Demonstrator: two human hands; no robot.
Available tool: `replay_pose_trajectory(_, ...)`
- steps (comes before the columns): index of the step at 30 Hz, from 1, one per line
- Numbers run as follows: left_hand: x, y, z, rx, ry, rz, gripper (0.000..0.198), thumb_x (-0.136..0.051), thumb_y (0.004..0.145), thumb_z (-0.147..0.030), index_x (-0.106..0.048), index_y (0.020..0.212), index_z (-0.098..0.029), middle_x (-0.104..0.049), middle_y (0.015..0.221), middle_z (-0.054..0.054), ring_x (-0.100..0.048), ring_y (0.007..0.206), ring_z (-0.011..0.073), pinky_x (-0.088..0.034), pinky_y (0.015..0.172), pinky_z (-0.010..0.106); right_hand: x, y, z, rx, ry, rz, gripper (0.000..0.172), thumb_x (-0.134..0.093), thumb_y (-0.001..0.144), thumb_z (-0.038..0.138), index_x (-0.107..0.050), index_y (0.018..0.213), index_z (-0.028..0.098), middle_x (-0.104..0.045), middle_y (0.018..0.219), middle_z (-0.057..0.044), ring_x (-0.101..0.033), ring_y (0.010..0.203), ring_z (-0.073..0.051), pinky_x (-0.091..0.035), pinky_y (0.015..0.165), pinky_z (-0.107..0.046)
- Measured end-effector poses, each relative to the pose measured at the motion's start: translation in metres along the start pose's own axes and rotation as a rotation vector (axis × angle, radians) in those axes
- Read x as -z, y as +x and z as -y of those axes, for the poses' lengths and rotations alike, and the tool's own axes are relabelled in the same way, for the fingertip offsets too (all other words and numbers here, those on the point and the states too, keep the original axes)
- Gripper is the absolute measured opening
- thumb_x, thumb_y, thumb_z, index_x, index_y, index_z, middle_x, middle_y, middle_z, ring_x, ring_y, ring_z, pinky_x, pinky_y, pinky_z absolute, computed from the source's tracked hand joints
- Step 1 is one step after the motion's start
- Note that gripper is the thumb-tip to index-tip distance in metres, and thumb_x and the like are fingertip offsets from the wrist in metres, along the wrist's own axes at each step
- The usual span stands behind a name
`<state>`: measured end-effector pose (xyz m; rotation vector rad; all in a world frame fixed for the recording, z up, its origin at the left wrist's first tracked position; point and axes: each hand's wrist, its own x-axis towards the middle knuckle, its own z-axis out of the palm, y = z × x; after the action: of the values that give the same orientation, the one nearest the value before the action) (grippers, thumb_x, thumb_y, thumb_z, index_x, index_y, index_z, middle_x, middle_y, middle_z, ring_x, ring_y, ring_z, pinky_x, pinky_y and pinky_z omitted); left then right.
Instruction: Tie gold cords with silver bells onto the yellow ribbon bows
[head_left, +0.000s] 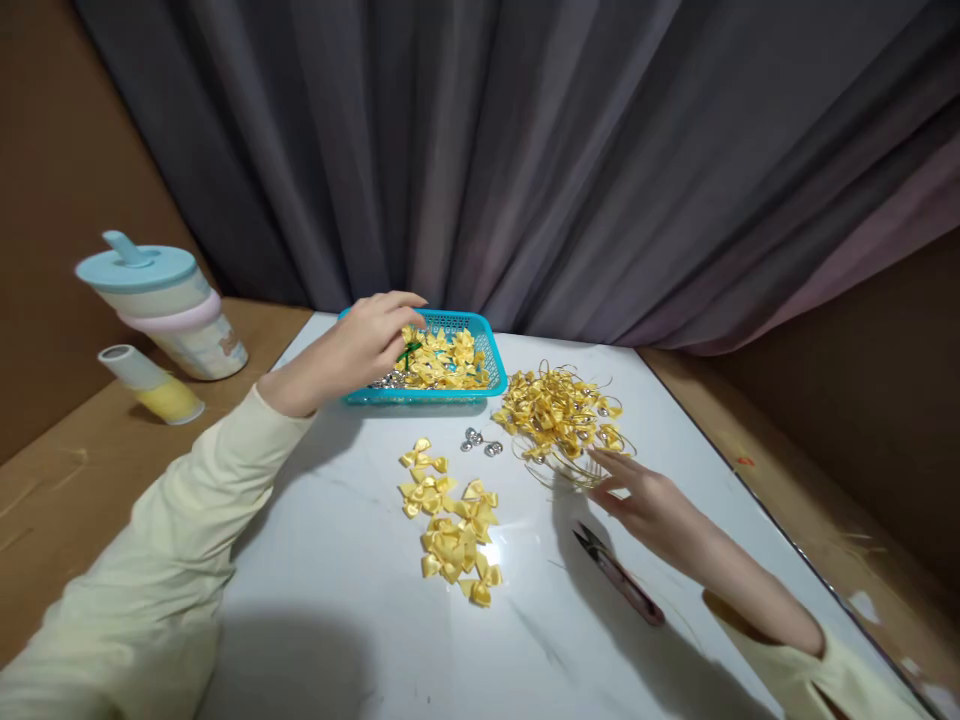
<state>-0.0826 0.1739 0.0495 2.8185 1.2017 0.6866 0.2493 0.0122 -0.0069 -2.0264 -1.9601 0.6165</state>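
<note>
The left hand (371, 345) hangs over a blue basket (420, 398) holding yellow bows (450, 360) — I can't tell whether its bent fingers pinch anything. The right hand (637, 495) is at the near edge of a heap of bows and cords (555, 408), its grip unclear too. Loose bows (454, 545) lie mid-table, left of some snips (619, 577). On the tumbler (161, 307), a brownish print (229, 344) is too small to make out.

From here I see shiny cloth bows (448, 547), a plastic basket (427, 397), shiny metal bits (473, 437), a glossy table (322, 530), a dull cloth curtain (420, 150).
</note>
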Motion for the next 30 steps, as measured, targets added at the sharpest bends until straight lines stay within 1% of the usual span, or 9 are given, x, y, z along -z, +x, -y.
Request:
replay_pose_trajectory(3, 0.006, -0.020, -0.041, -0.145, -0.095, -0.038, 0.034, -0.027, 0.073, -0.006, -0.058, 0.075, -0.020, -0.061, 0.082, 0.003, -0.057, 0.084, 0.0159, -0.043, 0.076, 0.030, -0.014, 0.000, 0.022, 0.202, -0.231, -0.125, 0.037, -0.043, 0.084, 0.022, -0.057, 0.117, 0.016, -0.053, 0.128, -0.018, -0.061, 0.103, -0.032, -0.051, 0.082, -0.045)
replay_pose_trajectory(5, -0.005, -0.039, -0.059, -0.336, -0.086, -0.143, 0.032, -0.028, 0.073, -0.004, -0.047, 0.054, -0.020, -0.048, 0.053, 0.001, -0.046, 0.054, 0.0144, -0.037, 0.053, 0.027, -0.025, 0.001, 0.038, 0.322, -0.244, -0.055, 0.029, -0.041, 0.087, 0.022, -0.060, 0.109, 0.018, -0.060, 0.117, -0.016, -0.063, 0.095, -0.028, -0.053, 0.076, -0.041)
replay_pose_trajectory(8, -0.034, -0.074, -0.077, -0.660, -0.024, -0.217, 0.034, -0.033, 0.076, -0.002, -0.042, 0.049, -0.020, -0.039, 0.045, 0.000, -0.033, 0.042, 0.0143, -0.025, 0.041, 0.030, -0.043, 0.002, 0.057, 0.434, -0.147, 0.089, 0.018, -0.043, 0.087, 0.017, -0.060, 0.092, 0.019, -0.063, 0.092, -0.011, -0.062, 0.081, -0.021, -0.050, 0.070, -0.032)
replay_pose_trajectory(12, -0.067, -0.116, -0.091, -0.870, -0.043, -0.158, 0.035, -0.039, 0.077, -0.006, -0.040, 0.044, -0.018, -0.037, 0.045, 0.000, -0.030, 0.040, 0.0130, -0.023, 0.039, 0.029, -0.065, 0.006, 0.065, 0.373, -0.012, 0.126, 0.011, -0.044, 0.085, 0.011, -0.053, 0.086, 0.017, -0.057, 0.088, -0.008, -0.055, 0.076, -0.017, -0.046, 0.066, -0.029)
replay_pose_trajectory(17, -0.078, -0.123, -0.099, -0.761, -0.130, -0.174, 0.029, -0.040, 0.078, -0.007, -0.048, 0.052, -0.016, -0.044, 0.051, 0.002, -0.038, 0.048, 0.0142, -0.032, 0.044, 0.028, -0.072, 0.010, 0.062, 0.385, 0.164, 0.132, 0.015, -0.042, 0.082, 0.004, -0.047, 0.079, 0.018, -0.056, 0.081, -0.004, -0.052, 0.073, -0.015, -0.041, 0.065, -0.025)
replay_pose_trajectory(19, -0.073, -0.112, -0.100, -0.558, -0.184, -0.142, 0.020, -0.040, 0.081, -0.009, -0.058, 0.074, -0.013, -0.059, 0.073, 0.009, -0.051, 0.071, 0.0194, -0.043, 0.062, 0.032, -0.069, 0.009, 0.061, 0.398, 0.187, 0.141, 0.016, -0.042, 0.081, 0.003, -0.048, 0.078, 0.018, -0.057, 0.077, -0.003, -0.051, 0.070, -0.014, -0.039, 0.063, -0.024)
replay_pose_trajectory(22, -0.063, -0.091, -0.103, -0.244, -0.331, 0.034, 0.023, -0.044, 0.088, -0.022, -0.054, 0.106, -0.011, -0.060, 0.102, 0.012, -0.049, 0.099, 0.0241, -0.041, 0.086, 0.038, -0.058, 0.003, 0.063, 0.394, 0.216, 0.203, 0.014, -0.045, 0.081, 0.005, -0.051, 0.080, 0.018, -0.059, 0.074, -0.001, -0.050, 0.064, -0.012, -0.037, 0.060, -0.023)
replay_pose_trajectory(26, -0.056, -0.075, -0.107, -0.270, -0.486, 0.310, 0.021, -0.047, 0.091, -0.028, -0.054, 0.104, -0.014, -0.061, 0.095, 0.008, -0.052, 0.090, 0.0201, -0.039, 0.083, 0.033, -0.041, -0.006, 0.067, 0.342, 0.366, 0.370, 0.004, -0.051, 0.084, 0.019, -0.053, 0.080, 0.017, -0.059, 0.070, 0.000, -0.050, 0.059, -0.011, -0.037, 0.057, -0.022)
replay_pose_trajectory(30, -0.059, -0.073, -0.111, -0.324, -0.598, 0.453, 0.017, -0.041, 0.094, -0.023, -0.055, 0.098, -0.014, -0.062, 0.085, 0.006, -0.053, 0.079, 0.0172, -0.039, 0.077, 0.028, -0.029, -0.012, 0.066, 0.254, 0.585, 0.508, 0.019, -0.055, 0.084, 0.032, -0.051, 0.075, 0.016, -0.058, 0.065, -0.001, -0.052, 0.059, -0.012, -0.040, 0.057, -0.023)
